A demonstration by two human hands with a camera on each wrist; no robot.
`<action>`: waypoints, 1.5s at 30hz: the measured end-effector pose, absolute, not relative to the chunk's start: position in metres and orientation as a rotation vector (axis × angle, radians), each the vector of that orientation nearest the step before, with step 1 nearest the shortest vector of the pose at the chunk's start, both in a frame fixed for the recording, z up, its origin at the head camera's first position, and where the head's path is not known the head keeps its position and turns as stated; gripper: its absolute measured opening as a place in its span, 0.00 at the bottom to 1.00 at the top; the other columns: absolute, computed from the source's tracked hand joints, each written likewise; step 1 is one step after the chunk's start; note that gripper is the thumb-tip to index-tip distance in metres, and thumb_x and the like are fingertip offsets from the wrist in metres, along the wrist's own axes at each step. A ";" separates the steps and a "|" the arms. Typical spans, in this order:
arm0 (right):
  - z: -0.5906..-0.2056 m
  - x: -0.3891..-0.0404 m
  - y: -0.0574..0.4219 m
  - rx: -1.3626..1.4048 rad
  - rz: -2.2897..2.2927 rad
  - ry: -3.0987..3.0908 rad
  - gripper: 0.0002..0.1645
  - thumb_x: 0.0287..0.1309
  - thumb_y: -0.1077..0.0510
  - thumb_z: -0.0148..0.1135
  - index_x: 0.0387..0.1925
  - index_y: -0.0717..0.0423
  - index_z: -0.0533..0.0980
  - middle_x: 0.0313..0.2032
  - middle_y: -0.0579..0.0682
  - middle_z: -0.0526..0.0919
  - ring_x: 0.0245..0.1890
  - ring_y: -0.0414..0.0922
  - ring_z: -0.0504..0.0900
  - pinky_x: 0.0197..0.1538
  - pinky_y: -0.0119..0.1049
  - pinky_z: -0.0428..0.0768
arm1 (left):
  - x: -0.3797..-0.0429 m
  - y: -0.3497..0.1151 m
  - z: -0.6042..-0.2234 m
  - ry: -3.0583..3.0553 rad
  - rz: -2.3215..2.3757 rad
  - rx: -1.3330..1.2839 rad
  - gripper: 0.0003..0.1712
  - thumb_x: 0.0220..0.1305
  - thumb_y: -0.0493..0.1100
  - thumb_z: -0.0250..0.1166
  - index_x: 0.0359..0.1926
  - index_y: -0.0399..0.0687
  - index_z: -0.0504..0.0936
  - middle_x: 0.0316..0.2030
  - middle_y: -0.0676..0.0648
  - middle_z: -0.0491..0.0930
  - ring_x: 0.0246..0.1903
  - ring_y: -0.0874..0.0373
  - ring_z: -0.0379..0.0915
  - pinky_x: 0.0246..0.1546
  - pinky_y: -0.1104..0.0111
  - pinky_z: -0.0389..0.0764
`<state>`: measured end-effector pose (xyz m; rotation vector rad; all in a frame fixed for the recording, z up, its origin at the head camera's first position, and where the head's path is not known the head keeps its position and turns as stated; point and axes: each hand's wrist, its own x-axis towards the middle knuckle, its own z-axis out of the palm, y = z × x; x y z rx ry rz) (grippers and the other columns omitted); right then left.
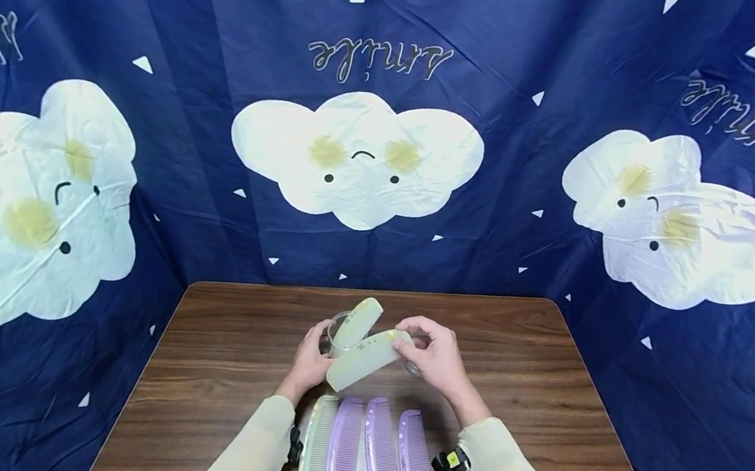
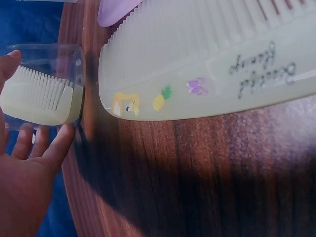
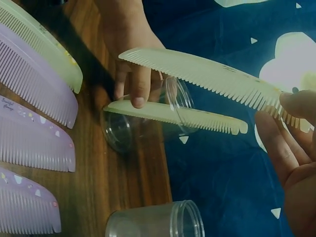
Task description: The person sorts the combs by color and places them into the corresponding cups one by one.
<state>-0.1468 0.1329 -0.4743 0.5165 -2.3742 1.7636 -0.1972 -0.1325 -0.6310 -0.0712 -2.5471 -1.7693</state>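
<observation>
My left hand (image 1: 309, 361) holds a clear plastic jar (image 3: 117, 136) round its side. Inside that jar stands a pale green comb (image 3: 197, 117), its end sticking out past the rim. My right hand (image 1: 438, 359) pinches a second pale green comb (image 3: 197, 69) by one end, between thumb and fingers. This comb is tilted, and its free end reaches across in front of the jar in the head view. In the right wrist view its teeth face down toward the comb in the jar.
Near the front of the wooden table (image 1: 208, 403) lie a green comb (image 1: 318, 456) and three purple combs (image 1: 344, 459) side by side. Another clear jar (image 3: 148, 219) stands to the right, partly behind my right hand. A blue cloud-print curtain (image 1: 487, 265) surrounds the table.
</observation>
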 end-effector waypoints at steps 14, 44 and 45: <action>-0.457 -0.143 0.125 0.534 1.797 -2.270 0.14 0.53 0.72 0.73 0.44 0.68 0.84 0.37 0.64 0.89 0.26 0.48 0.88 0.32 0.28 0.87 | -0.198 -0.134 -0.631 -2.578 -1.739 -0.054 0.46 0.49 0.25 0.74 0.71 0.45 0.69 0.63 0.37 0.71 0.63 0.42 0.71 0.57 0.53 0.84; -0.440 -0.155 0.117 0.438 1.680 -2.049 0.14 0.52 0.76 0.71 0.43 0.74 0.83 0.35 0.67 0.85 0.27 0.62 0.88 0.32 0.36 0.89 | -0.196 -0.130 -0.628 -2.510 -1.816 -0.071 0.50 0.42 0.35 0.85 0.68 0.45 0.71 0.61 0.37 0.72 0.59 0.42 0.74 0.55 0.53 0.86; -0.440 -0.155 0.116 0.431 1.675 -2.047 0.14 0.52 0.76 0.71 0.43 0.74 0.83 0.35 0.67 0.85 0.28 0.63 0.87 0.32 0.36 0.89 | -0.197 -0.130 -0.628 -2.508 -1.820 -0.070 0.50 0.42 0.35 0.85 0.68 0.45 0.71 0.61 0.37 0.72 0.59 0.42 0.74 0.55 0.53 0.86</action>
